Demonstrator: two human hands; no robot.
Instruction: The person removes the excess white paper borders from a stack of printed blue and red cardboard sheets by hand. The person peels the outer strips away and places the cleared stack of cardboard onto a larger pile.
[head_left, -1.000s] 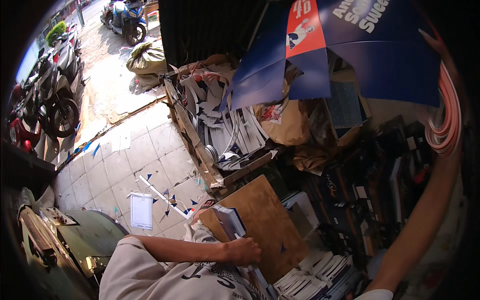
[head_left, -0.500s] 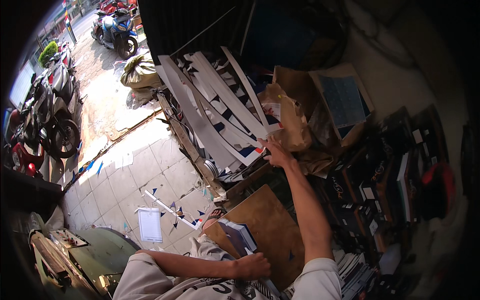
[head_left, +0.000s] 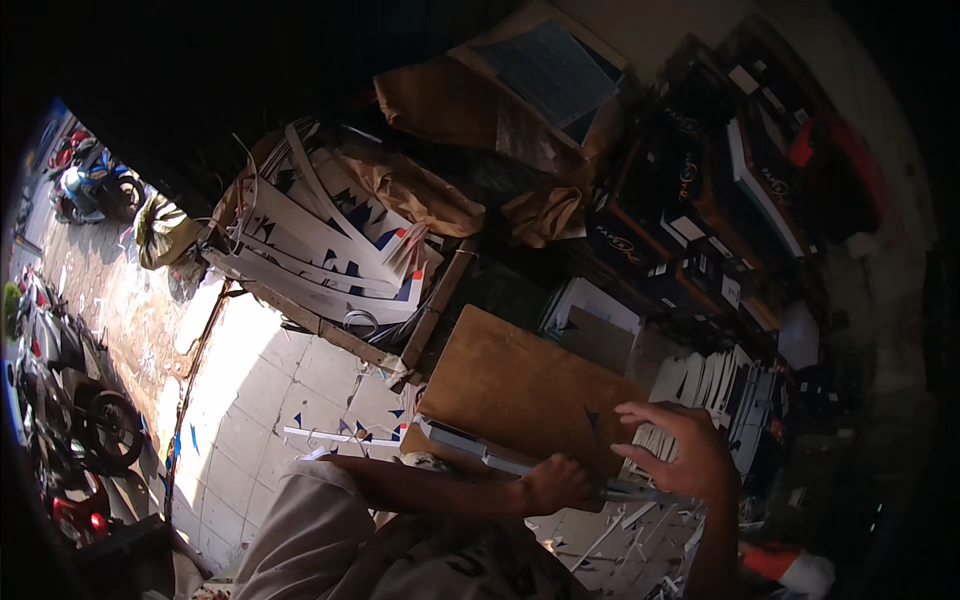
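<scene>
A long grey metal ruler [head_left: 520, 462] lies along the near edge of a brown board [head_left: 520, 385], gripped in the fist of the left hand [head_left: 553, 483] while the right hand [head_left: 680, 450], fingers spread and slightly curled, hovers just above its far end, touching or nearly touching it. Behind the board a wooden crate [head_left: 330, 325] holds a heap of white strips [head_left: 320, 240] with blue and red marks beside crumpled brown paper [head_left: 420, 190], with dark boxes [head_left: 690, 240] stacked to the right. To the left, sunlit floor tiles [head_left: 250, 390] carry paper scraps [head_left: 330, 435], and motorbikes [head_left: 70, 400] stand parked beyond.
</scene>
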